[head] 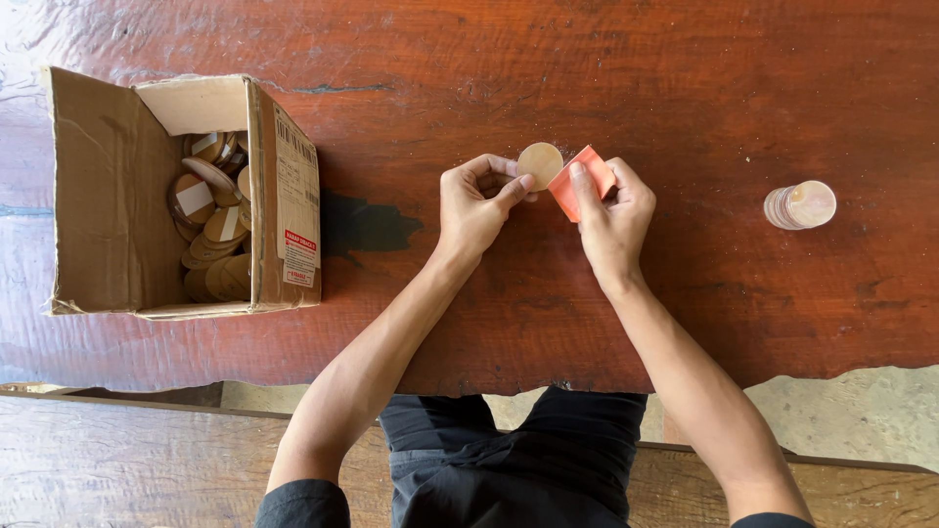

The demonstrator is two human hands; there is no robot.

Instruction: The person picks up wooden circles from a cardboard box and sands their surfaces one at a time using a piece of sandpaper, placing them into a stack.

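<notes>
Sanding by hand: a small wooden disc (540, 164) is pinched at centre frame above a dark red wooden table (685, 78).

The left hand (476, 203) closes thumb and fingers on the one disc; the right hand (614, 210) grips one folded orange abrasive sheet (581, 182) touching its edge. The thin disc, held only at its rim, could slip out and drop to the table. One cardboard box (147, 196), left of frame, holds more discs than can be counted; one stack of discs (799, 205) stands at right.
</notes>
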